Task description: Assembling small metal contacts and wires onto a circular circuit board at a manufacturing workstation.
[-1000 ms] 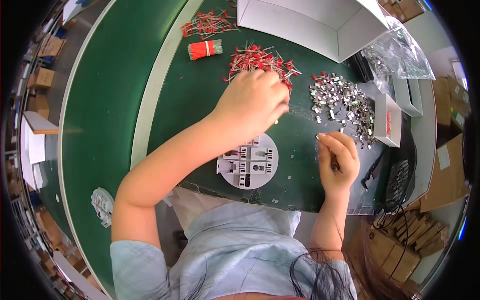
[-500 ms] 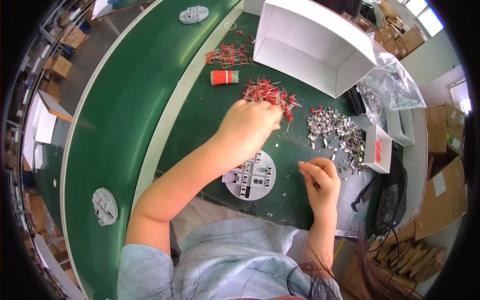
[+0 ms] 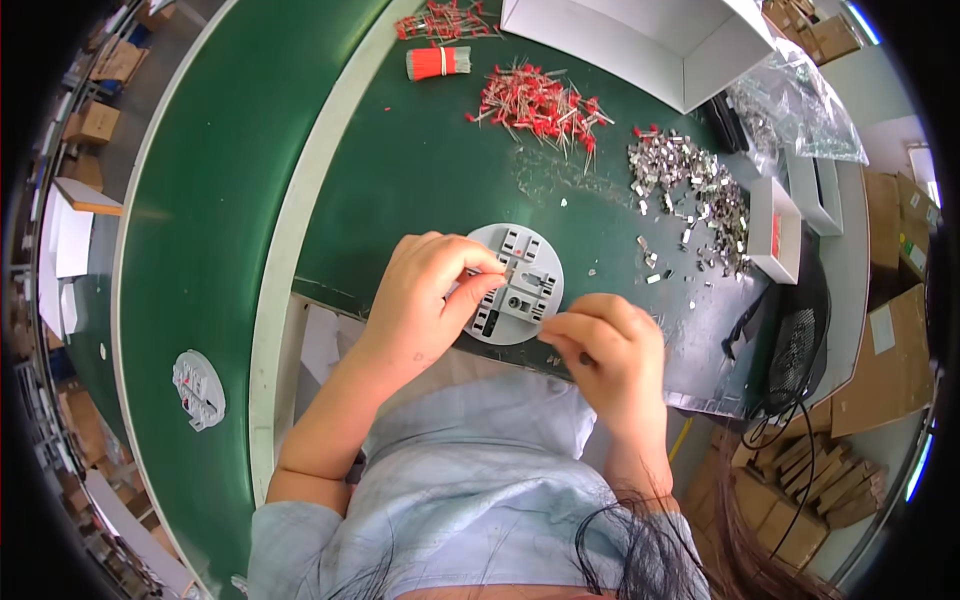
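Observation:
A round light-grey plastic base (image 3: 536, 312) with raised ribs and slots lies near the bench's front edge. Over its left side is my left hand (image 3: 420, 298), thumb and forefinger pinched; what they hold is too small to make out. My right hand (image 3: 612, 350) is closed in a pinch just off the base's lower right edge, and I cannot make out what is in it. Beyond the base lies a loose heap of red LEDs (image 3: 540, 108) with long wire legs, and to its right a spread of small shiny metal pieces (image 3: 692, 185).
A banded red bundle (image 3: 438, 63) and more red LEDs (image 3: 445, 20) lie far left. A large white box (image 3: 620, 45) stands behind; a small white box (image 3: 774, 235) holds red parts. Another grey base (image 3: 198, 390) sits on the green belt (image 3: 230, 200) at left.
My left hand has come back from the red LED heap to the grey base. My right hand has moved left to the base's edge. The whole view has shifted, bringing the bench higher.

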Demonstrator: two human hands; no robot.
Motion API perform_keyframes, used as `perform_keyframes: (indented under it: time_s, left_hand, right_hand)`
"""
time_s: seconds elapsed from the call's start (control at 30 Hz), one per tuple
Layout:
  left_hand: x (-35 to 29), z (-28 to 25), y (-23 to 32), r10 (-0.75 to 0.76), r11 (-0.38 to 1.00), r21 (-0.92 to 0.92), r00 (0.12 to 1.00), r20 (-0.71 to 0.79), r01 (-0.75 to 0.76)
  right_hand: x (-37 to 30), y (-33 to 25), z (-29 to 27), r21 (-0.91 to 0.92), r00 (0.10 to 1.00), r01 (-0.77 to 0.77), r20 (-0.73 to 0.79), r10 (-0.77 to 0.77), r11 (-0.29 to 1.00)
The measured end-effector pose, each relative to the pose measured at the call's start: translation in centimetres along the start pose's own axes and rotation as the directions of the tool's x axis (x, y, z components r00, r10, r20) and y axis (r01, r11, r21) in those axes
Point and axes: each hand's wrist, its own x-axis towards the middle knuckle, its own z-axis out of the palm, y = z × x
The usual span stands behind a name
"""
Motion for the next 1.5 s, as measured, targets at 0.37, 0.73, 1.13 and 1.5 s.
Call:
perform_keyframes:
  time_s: [0.37,0.73,1.13,1.5]
  left_hand:
    - [1.0,2.0,-0.3,0.225,0.932,0.278,0.972,0.063,-0.234]
    - [1.0,1.6,0.7,0.265,0.845,0.446,0.955,0.132,-0.296]
    - [2.0,1.5,0.5,0.08,0.976,0.191,0.99,0.113,-0.101]
    - [2.4,1.1,0.7,0.144,0.934,0.305,0.978,0.153,-0.185]
  right_hand:
    - [-1.7,1.1,-0.7,0.068,0.964,-0.209,-0.156,0.217,0.976]
    - [-0.3,0.9,-1.3,0.015,0.964,-0.265,-0.034,0.265,0.964]
    - [1.4,2.9,-0.5,-0.112,1.0,-0.027,-0.006,0.027,0.993]
    - [2.0,3.5,-0.2,-0.191,0.999,0.045,-0.006,-0.047,0.98]
